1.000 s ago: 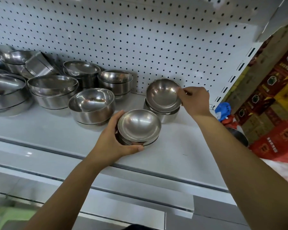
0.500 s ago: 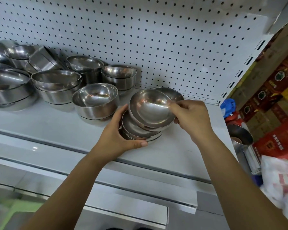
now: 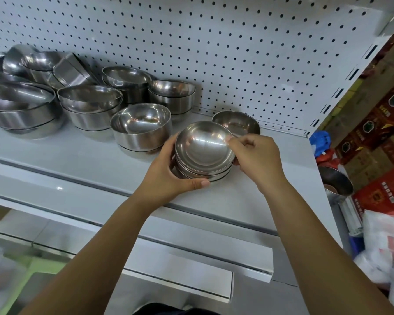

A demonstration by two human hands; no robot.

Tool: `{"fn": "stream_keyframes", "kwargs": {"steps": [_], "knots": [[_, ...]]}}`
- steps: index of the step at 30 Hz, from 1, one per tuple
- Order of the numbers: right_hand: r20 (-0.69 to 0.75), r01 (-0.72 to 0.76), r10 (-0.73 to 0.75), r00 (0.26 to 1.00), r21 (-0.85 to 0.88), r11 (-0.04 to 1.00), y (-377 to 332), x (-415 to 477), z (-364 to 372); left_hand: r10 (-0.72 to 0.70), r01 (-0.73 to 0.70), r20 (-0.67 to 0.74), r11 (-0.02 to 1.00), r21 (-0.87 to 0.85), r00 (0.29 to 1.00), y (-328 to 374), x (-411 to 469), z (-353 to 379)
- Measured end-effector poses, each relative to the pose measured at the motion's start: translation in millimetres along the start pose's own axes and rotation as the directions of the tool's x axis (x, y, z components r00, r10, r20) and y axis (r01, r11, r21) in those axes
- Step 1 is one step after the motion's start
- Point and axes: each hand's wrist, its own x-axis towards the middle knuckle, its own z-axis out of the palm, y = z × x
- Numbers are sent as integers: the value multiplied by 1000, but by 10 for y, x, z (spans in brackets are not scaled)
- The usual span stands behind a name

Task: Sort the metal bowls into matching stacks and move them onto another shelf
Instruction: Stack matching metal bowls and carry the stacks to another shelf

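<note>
A stack of small shallow metal bowls (image 3: 204, 153) stands near the front of the white shelf (image 3: 77, 160). My left hand (image 3: 168, 171) curls round the stack's left side and base. My right hand (image 3: 256, 159) pinches the right rim of the top bowl, which sits nested on the stack. One more small bowl (image 3: 236, 122) rests just behind, toward the pegboard. A deeper bowl (image 3: 141, 127) stands to the left of the stack.
Several stacks of larger metal bowls (image 3: 89, 105) crowd the shelf's left and back. The pegboard wall (image 3: 214, 42) closes the rear. Red cartons (image 3: 382, 133), a metal cup (image 3: 336, 185) and a plastic bag (image 3: 384, 251) lie past the shelf's right end. A lower shelf edge (image 3: 191, 253) juts out below.
My right hand lifted a small bowl from the back pile, carried it forward and set it on the stack held by my left hand. The camera view shifted slightly.
</note>
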Motion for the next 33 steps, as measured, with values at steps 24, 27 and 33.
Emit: {"fn": "stream_keyframes", "kwargs": {"steps": [24,27,33], "knots": [[193,15,-71,979,279,960,218,-459,514,52,15,-218,955,296,975,895,135,-879],[146,44,-92,985,307,951,215,-432,598,134,-25,-234,909,416,963,963,463,-1018],[93,73,-110,990,332,940,224,-416,691,106,-29,-80,758,651,991,776,1309,-1172]]}}
